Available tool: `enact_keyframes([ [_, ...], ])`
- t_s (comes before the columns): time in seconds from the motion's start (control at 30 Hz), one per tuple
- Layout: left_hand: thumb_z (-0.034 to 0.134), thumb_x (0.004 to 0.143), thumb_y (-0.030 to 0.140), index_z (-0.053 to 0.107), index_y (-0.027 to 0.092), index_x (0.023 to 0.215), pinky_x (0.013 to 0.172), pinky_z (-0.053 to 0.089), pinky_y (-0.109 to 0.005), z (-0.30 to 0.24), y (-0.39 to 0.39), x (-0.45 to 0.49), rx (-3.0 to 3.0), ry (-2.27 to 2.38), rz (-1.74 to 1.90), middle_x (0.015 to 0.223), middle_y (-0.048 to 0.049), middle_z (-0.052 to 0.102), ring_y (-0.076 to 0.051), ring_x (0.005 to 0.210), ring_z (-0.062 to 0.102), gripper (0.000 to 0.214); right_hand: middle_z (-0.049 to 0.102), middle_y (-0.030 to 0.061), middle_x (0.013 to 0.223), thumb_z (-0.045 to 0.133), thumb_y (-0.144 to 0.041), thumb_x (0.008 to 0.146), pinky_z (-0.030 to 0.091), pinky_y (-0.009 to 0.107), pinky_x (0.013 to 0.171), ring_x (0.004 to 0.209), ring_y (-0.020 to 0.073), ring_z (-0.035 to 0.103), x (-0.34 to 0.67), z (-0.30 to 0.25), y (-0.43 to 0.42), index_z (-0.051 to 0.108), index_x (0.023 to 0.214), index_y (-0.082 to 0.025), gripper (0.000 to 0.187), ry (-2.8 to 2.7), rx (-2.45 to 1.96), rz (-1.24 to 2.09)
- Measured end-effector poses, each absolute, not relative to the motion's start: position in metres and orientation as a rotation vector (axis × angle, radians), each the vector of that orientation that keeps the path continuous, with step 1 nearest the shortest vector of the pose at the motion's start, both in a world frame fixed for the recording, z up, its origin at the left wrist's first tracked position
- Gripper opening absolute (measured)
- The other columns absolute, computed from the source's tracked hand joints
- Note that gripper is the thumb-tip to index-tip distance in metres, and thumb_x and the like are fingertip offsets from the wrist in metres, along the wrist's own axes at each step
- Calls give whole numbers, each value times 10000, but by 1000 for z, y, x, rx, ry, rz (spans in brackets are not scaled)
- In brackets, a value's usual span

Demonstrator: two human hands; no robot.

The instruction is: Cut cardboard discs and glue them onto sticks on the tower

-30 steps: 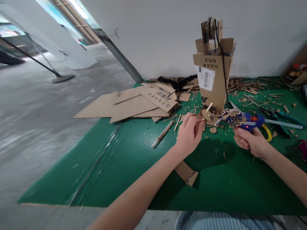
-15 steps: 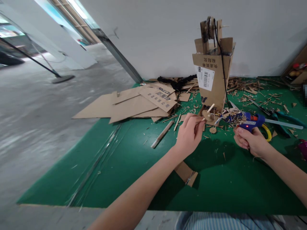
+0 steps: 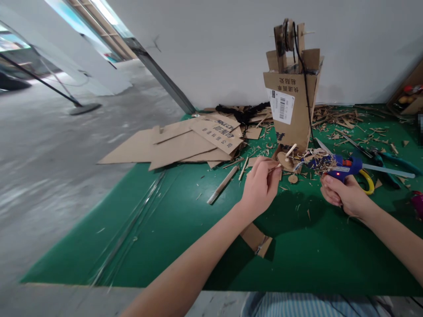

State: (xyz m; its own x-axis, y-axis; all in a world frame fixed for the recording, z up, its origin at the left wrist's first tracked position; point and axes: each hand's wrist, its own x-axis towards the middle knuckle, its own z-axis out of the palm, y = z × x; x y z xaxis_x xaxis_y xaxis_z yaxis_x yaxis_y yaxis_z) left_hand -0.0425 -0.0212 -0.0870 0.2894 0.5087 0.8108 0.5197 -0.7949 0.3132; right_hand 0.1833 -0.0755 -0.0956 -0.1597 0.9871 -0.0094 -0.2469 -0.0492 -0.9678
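Observation:
My right hand (image 3: 343, 193) is wrapped round the handle of a blue hot glue gun (image 3: 345, 166), its red light lit and a clear glue stick (image 3: 390, 170) jutting from the back. Cardboard scraps cling to its front, and the nozzle points left. My left hand (image 3: 262, 182) pinches a thin wooden stick (image 3: 279, 165) beside a round cardboard disc (image 3: 284, 159) with a short stick (image 3: 291, 150) standing out of it. The nozzle tip is close to this disc. Behind stands a cardboard box tower (image 3: 291, 105) with a pulley wheel (image 3: 288, 35) and a black cord on top.
Flat cardboard sheets (image 3: 185, 145) overlap at the left of the green table (image 3: 165, 246). Cardboard shreds (image 3: 343, 116) litter the back. Pliers (image 3: 390, 163) and yellow-handled scissors (image 3: 367, 181) lie at the right. A folded cardboard piece (image 3: 257, 240) and a strip (image 3: 223, 185) lie nearer me.
The view has shifted slightly. Both hands keep their holds, with the glue gun still close to the disc; little else differs.

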Motion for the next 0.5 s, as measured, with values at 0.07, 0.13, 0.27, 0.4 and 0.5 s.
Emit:
enact_keyframes([
  [0.07, 514, 965, 122, 522, 208, 950, 639, 466, -269, -87, -21, -43, -2518, -995, -1571, 864, -32, 627, -150, 755, 610, 87, 323, -87, 410, 753, -515, 836, 225, 226, 377, 370, 57, 294, 182, -94, -76, 421, 532, -211, 543, -1113, -949, 1452],
  [0.13, 502, 971, 125, 517, 207, 938, 633, 459, -268, -87, -21, -43, -2518, -996, -1568, 851, -30, 623, -149, 753, 609, 90, 322, -89, 408, 759, -520, 828, 223, 222, 372, 366, 56, 297, 182, -93, -75, 425, 533, -210, 543, -1105, -943, 1453],
  [0.27, 489, 980, 133, 506, 208, 925, 631, 448, -272, -87, -21, -43, -2522, -1015, -1570, 831, -26, 622, -153, 760, 611, 94, 317, -92, 406, 774, -534, 808, 223, 218, 361, 361, 54, 295, 181, -92, -75, 424, 534, -211, 549, -1082, -949, 1462],
  [0.4, 474, 982, 130, 499, 209, 925, 628, 440, -279, -87, -20, -44, -2510, -1032, -1562, 843, -31, 620, -155, 760, 606, 100, 310, -94, 402, 788, -551, 785, 222, 213, 355, 359, 50, 284, 180, -92, -75, 420, 526, -210, 564, -1058, -955, 1472],
  [0.5, 478, 975, 118, 491, 210, 930, 621, 434, -273, -87, -20, -44, -2498, -1019, -1572, 846, -29, 615, -153, 768, 607, 103, 311, -96, 404, 796, -549, 774, 219, 209, 350, 359, 53, 287, 179, -92, -75, 447, 546, -210, 538, -1033, -953, 1490],
])
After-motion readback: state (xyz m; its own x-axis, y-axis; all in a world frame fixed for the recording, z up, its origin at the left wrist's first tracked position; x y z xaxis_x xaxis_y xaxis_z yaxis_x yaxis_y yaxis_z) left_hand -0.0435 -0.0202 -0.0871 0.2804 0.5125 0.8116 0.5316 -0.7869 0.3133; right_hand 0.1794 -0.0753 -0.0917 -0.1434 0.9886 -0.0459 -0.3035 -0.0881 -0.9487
